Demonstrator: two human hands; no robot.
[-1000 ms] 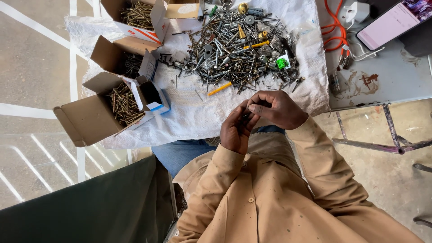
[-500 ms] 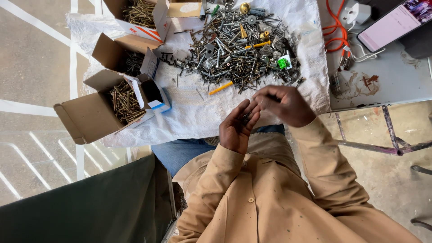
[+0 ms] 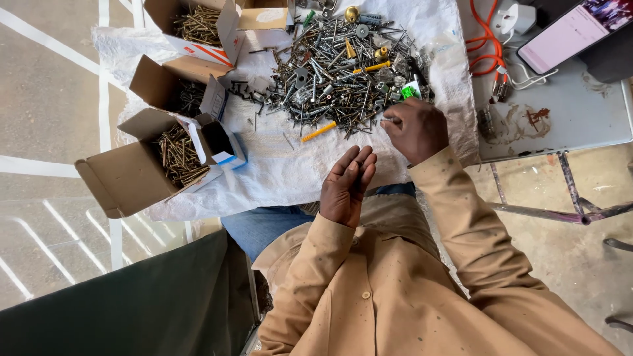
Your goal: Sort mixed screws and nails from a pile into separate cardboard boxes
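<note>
Nearest the camera: tan work-jacket sleeves, blue jeans beneath.

The left hand (image 3: 347, 186) is held palm up over the near edge of the white woven sheet (image 3: 283, 168), fingers loosely curled and cupped. Something small and dark seems to lie across the fingertips (too small to identify with certainty).

The right hand (image 3: 414, 128) is further out, at the near right edge of the pile of mixed screws and fasteners (image 3: 343, 66). Its fingers are pinched together on a small screw at the pile's margin; the hand touches the pile.

The pile sits on the white sheet, far centre of the tabletop (image 3: 567, 112). It holds grey screws, a yellow wall plug (image 3: 319, 131) lying loose at its near edge, a green piece (image 3: 409, 92) just far of the right hand, and brass fittings further back.

Left of the pile are three open cardboard boxes. The near box (image 3: 142, 168) holds brass-coloured screws; the middle box (image 3: 175, 89) holds darker ones (contents in shadow); the far box (image 3: 201, 23) holds brass-coloured screws too.

Far right, on bare grey tabletop, are an orange cable (image 3: 486, 49), a white charger (image 3: 517, 18) and a phone (image 3: 575, 29) with a lit screen.
</note>
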